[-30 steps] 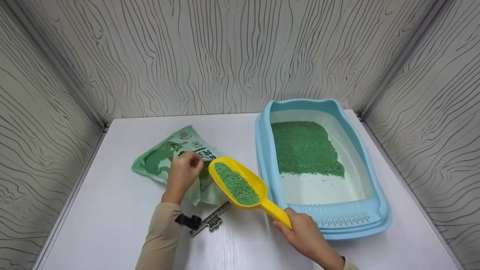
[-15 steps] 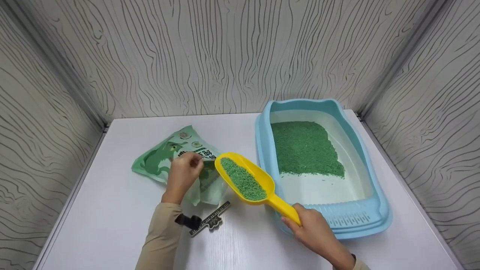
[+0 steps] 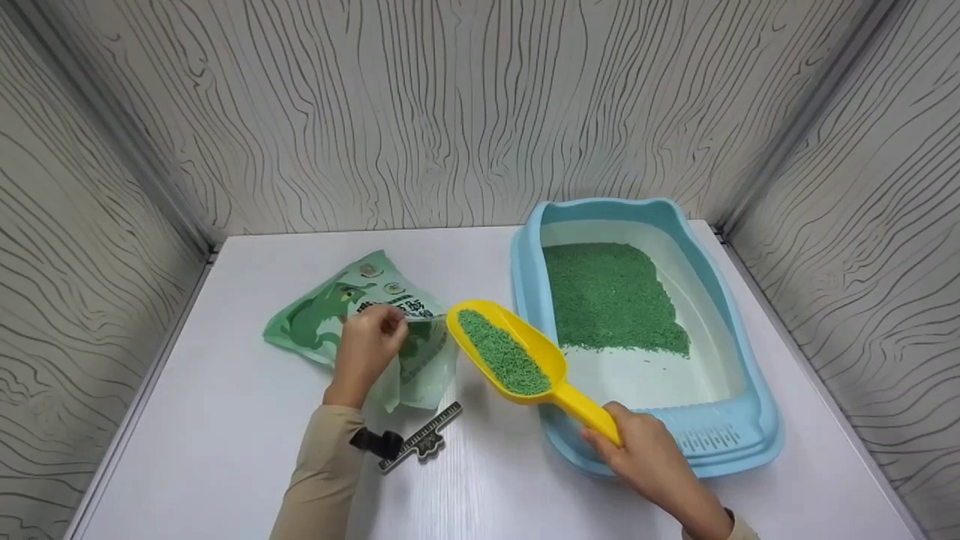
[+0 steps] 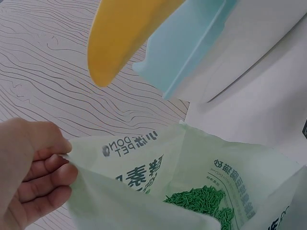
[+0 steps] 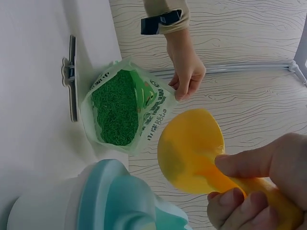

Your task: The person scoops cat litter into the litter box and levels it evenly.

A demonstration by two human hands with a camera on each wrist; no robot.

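My right hand (image 3: 649, 457) grips the handle of a yellow scoop (image 3: 553, 358), which carries a heap of green pellets (image 3: 502, 354). The scoop is held in the air between the bag and the blue litter box, its tip just right of the bag's mouth. With thumb and fingers, my left hand (image 3: 369, 337) pinches the edge of the green cat litter bag (image 4: 134, 191). The bag's mouth gapes, and more green pellets (image 5: 115, 108) show inside it. The light blue litter box (image 3: 531, 277) stands at the right, with a layer of green pellets (image 3: 611, 296) on its floor toward the back left.
A dark bag clip (image 3: 421, 436) with a ruler-like bar lies on the white table (image 3: 480, 487) in front of the bag, near the left wrist strap. Wood-grain panels (image 3: 450, 112) enclose the table at the back and both sides.
My right hand has carried the loaded scoop to the right, away from the bag's mouth and nearer the litter box. The left hand and bag have stayed in place.
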